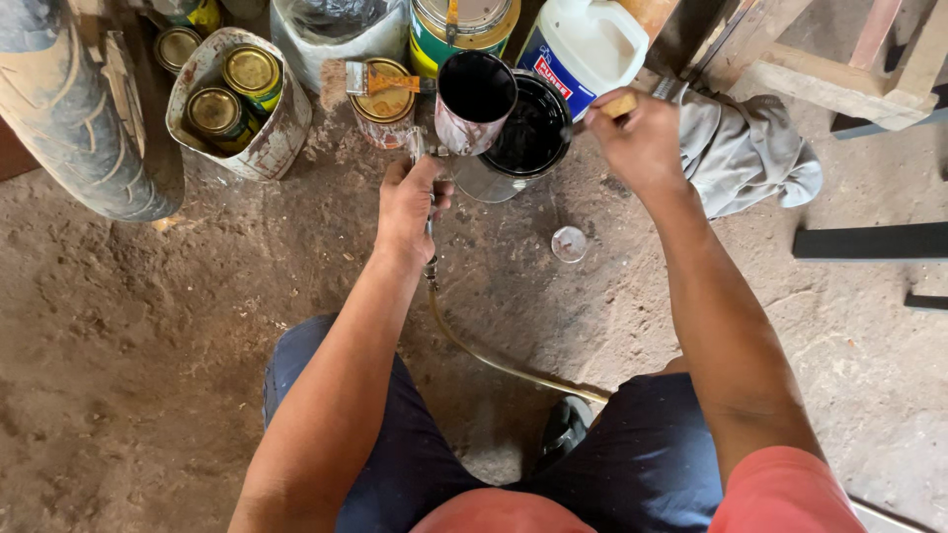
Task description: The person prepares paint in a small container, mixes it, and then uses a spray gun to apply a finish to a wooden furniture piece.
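My left hand grips the handle of a spray gun. Its open metal cup, dark inside, stands just above the hand. A yellowish hose runs from the gun down towards my knees. My right hand holds a brush by its wooden handle, the tip reaching into an open can of black paint that stands right behind the cup. A small round lid lies on the dirt floor between my arms.
A paintbrush rests on a closed tin. A bucket with closed tins stands at left, next to a tyre. A white jug, a grey rag and wooden frames are at right.
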